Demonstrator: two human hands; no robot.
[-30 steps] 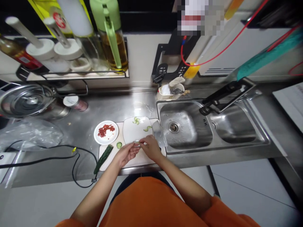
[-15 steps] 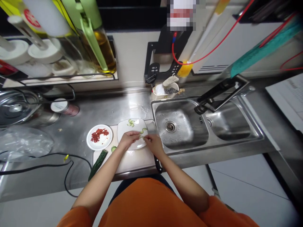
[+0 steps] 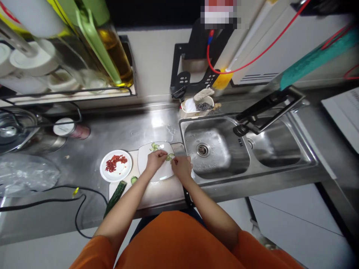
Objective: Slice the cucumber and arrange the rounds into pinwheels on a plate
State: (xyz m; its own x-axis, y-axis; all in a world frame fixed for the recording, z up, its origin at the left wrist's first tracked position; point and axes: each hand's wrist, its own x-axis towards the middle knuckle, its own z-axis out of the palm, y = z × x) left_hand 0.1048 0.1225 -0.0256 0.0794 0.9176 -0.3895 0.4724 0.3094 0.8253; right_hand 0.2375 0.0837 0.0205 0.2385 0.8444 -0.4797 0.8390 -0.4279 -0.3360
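Both my hands are over a square white plate [image 3: 161, 172] that rests on a white cutting board [image 3: 162, 190]. My left hand [image 3: 155, 160] and my right hand [image 3: 181, 166] pinch thin green cucumber slices [image 3: 169, 157] near the plate's right side. More cucumber slices [image 3: 154, 147] lie at the plate's far edge. A cucumber half [image 3: 115, 192] and one round slice [image 3: 134, 179] lie on the board's left end. A knife handle [image 3: 186, 194] pokes out below my right wrist.
A small round plate with red bits [image 3: 115, 166] sits left of the square plate. A double steel sink [image 3: 224, 149] with a black tap [image 3: 266, 108] lies to the right. A black cable [image 3: 56, 198] crosses the steel counter at left. A bottle rack [image 3: 70, 74] hangs behind.
My hands have moved from the plate's near edge to its far right part, carrying a cucumber slice to the ones there. The view has shifted slightly.
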